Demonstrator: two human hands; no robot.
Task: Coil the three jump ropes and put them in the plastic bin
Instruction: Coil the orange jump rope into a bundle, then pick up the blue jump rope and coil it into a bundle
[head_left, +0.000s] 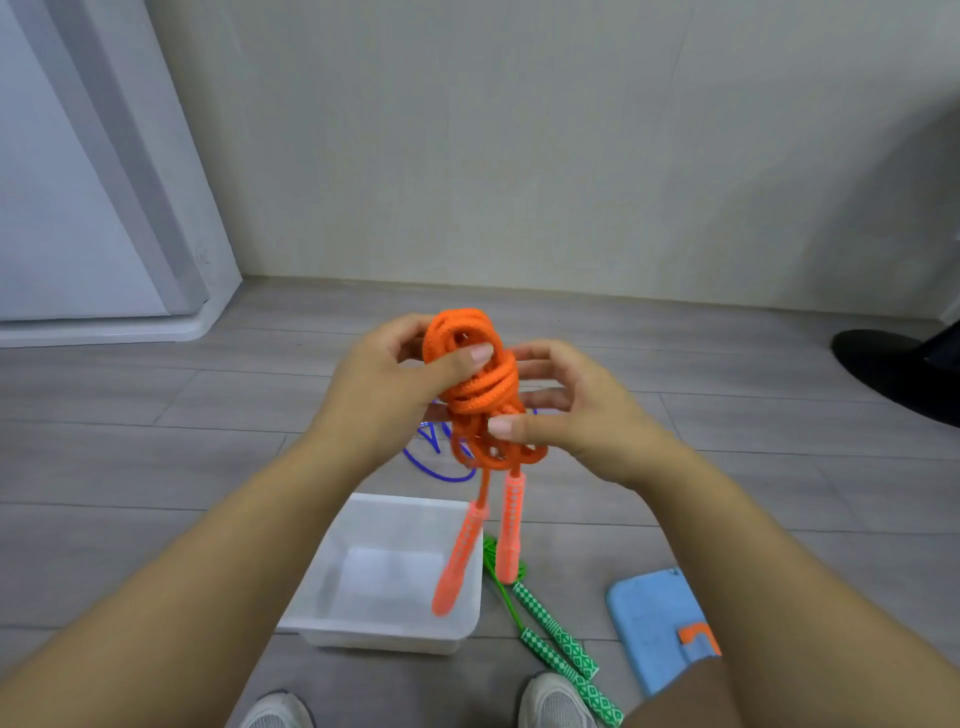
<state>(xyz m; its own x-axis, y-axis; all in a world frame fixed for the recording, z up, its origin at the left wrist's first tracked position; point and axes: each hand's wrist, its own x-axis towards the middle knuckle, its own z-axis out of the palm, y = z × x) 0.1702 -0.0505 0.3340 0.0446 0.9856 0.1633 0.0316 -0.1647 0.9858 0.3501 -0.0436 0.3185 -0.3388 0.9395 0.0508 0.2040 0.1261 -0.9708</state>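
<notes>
An orange jump rope (480, 387) is bunched into a coil held in the air in front of me. My left hand (387, 387) grips the upper loops, thumb across them. My right hand (569, 410) pinches the lower wraps from the right. Its two orange handles (485, 540) dangle down over the white plastic bin (332, 577), which stands on the floor and holds nothing I can see. A green jump rope (556, 636) with checkered handles lies right of the bin. A blue jump rope (431, 457) lies on the floor beyond the bin, partly hidden by my hands.
A light blue pad (649, 629) with an orange tab lies on the floor at the right. A black round base (893, 374) sits at the far right. A white door and frame (104, 208) stand at the left. My shoes (550, 701) show at the bottom.
</notes>
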